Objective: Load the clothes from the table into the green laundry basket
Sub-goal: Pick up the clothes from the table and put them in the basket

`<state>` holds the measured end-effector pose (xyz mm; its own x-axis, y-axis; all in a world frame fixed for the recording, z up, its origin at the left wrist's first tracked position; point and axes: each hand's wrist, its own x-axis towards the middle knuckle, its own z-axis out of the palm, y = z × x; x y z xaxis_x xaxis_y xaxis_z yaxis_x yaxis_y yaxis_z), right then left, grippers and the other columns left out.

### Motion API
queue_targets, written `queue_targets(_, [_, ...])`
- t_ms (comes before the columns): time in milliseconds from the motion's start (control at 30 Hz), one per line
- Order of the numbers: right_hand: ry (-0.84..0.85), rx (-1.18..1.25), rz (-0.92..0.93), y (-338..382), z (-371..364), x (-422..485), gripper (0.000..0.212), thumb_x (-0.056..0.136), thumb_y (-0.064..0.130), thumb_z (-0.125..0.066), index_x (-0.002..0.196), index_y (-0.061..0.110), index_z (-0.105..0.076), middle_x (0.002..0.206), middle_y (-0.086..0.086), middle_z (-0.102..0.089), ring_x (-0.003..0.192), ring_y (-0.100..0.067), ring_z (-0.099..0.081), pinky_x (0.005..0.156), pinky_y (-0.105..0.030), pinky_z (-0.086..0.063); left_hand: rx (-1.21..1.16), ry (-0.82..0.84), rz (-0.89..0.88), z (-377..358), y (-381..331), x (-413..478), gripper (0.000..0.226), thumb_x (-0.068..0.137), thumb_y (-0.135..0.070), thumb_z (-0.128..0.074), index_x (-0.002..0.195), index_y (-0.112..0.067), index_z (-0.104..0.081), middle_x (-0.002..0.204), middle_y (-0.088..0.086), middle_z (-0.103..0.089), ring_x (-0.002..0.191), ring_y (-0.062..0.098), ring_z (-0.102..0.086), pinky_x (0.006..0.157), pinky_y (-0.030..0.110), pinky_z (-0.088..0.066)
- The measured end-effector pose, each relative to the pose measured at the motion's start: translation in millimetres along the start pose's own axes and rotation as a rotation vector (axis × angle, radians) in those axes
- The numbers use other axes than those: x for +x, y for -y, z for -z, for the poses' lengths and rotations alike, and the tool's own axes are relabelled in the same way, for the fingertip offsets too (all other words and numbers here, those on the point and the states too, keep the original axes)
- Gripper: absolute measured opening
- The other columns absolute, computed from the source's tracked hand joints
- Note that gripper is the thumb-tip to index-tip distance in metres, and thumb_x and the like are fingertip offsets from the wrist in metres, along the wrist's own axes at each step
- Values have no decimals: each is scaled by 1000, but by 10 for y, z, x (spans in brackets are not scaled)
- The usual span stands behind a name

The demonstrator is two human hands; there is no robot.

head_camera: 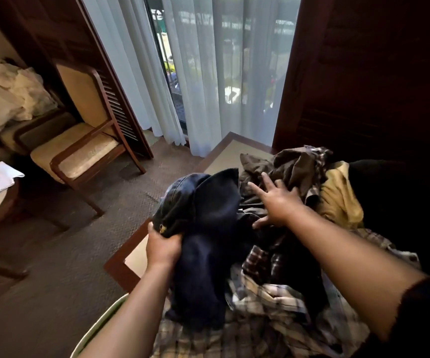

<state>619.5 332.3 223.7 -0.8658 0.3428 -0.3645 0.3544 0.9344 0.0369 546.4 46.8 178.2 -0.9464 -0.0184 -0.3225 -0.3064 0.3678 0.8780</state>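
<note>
Pale green plastic, curved: the rim of the laundry basket (pixel 97 328) at the nearest edge, just beside crumpled plaid shirts (pixel 273 298); whether these lie inside it cannot be told. The left hand (pixel 162 248) grips a bunched dark blue denim garment (pixel 203 223), fingers curled round a fold, the cloth hanging in heavy creases. The right hand (pixel 273 202), fingers straight and spread, lies over a brown garment (pixel 294 166) in the heap; a yellow garment (pixel 337 200) lies just beside. The heap covers a surface (pixel 224 153) with a dark wood frame and beige top. Beyond: brown textured carpet (pixel 66 254), a cushioned wooden armchair (pixel 84 146), sheer white curtains (pixel 208 73).
</note>
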Motion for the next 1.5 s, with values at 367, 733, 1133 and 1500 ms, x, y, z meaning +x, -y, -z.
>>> queue_targets(367, [213, -86, -139, -211, -155, 614, 127, 78, 36, -82, 147, 58, 23, 164, -11, -11, 139, -39, -39, 103, -49, -49, 379, -2, 6, -187, -103, 66, 70, 65, -24, -62, 129, -13, -35, 112, 20, -63, 99, 43, -65, 82, 48, -57])
queue_targets(733, [-59, 161, -166, -34, -427, 732, 39, 72, 37, -67, 111, 32, -65, 107, 3, -70, 93, -25, -68, 66, -27, -51, 446, 23, 32, -218, -35, 298, 59, 79, -19, -71, 125, -13, -34, 113, 20, -64, 102, 41, -66, 84, 46, -55])
queue_targets(1133, [-838, 816, -73, 358, 255, -176, 41, 62, 17, -68, 101, 30, -71, 95, 7, -71, 82, -21, -67, 72, -33, -55, -385, 13, 1, 263, -40, 109, 53, 87, 21, -50, 125, -14, -61, 104, 13, -72, 91, 29, -69, 77, 41, -61])
queue_targets(1500, [-1037, 1117, 152, 1700, 658, -1331, 26, 74, 21, -75, 99, 24, -68, 89, 4, -71, 84, -18, -68, 81, -41, -56, -924, 270, 17, 1817, -18, -386, 27, 99, -7, -62, 125, -7, -67, 117, 12, -74, 111, 30, -70, 83, 39, -62])
